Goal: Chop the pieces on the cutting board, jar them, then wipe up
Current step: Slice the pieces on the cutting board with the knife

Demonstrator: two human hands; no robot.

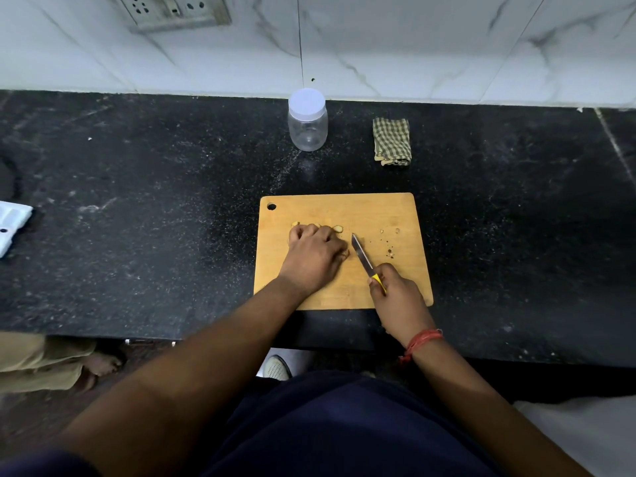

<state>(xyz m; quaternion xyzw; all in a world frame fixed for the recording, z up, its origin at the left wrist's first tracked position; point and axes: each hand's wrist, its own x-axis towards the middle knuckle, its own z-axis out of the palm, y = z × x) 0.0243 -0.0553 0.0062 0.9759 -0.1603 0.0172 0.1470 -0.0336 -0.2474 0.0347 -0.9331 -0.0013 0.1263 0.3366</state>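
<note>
A wooden cutting board lies on the black counter. My left hand rests knuckles-up on its left half, fingers curled over small tan pieces; most of them are hidden under the hand. My right hand grips the yellow handle of a small knife, whose blade points away from me with its tip just right of my left fingers. A clear plastic jar with a white lid on stands behind the board. A folded green checked cloth lies to the jar's right.
Crumbs and specks dot the board's right half. A white plastic object sits at the counter's left edge. The marble wall with a socket plate backs the counter. Another person's bare foot is on the floor at lower left.
</note>
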